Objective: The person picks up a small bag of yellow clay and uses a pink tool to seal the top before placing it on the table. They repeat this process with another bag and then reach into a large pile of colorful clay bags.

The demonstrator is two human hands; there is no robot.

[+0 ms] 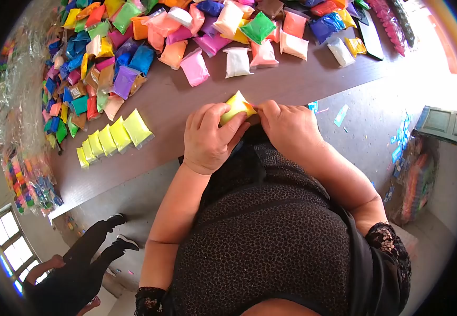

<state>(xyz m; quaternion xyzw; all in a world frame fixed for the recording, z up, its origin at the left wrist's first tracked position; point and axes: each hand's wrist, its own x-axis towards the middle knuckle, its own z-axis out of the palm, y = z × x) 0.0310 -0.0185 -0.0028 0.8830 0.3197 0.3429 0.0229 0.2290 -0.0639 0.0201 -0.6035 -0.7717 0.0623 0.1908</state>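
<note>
Near the table's front edge, my left hand (pixel 207 136) is wrapped round a pale yellow packet (pixel 233 108), its thumb and fingers on either side. An orange patch shows at the packet's right corner. Right beside that corner, my right hand (pixel 290 128) has its fingers pinched together; what lies between the fingertips is too small to make out. To the left of my hands, several yellow packets (pixel 120 135) lie in an overlapping row on the brown table (pixel 173 97).
A large heap of coloured packets (pixel 126 81) covers the back and left of the table. Clear plastic bags (pixel 20 105) hang over the left end. At the back right lies a phone-like object (pixel 370 34). Another person (pixel 78 263) in dark clothes is at lower left.
</note>
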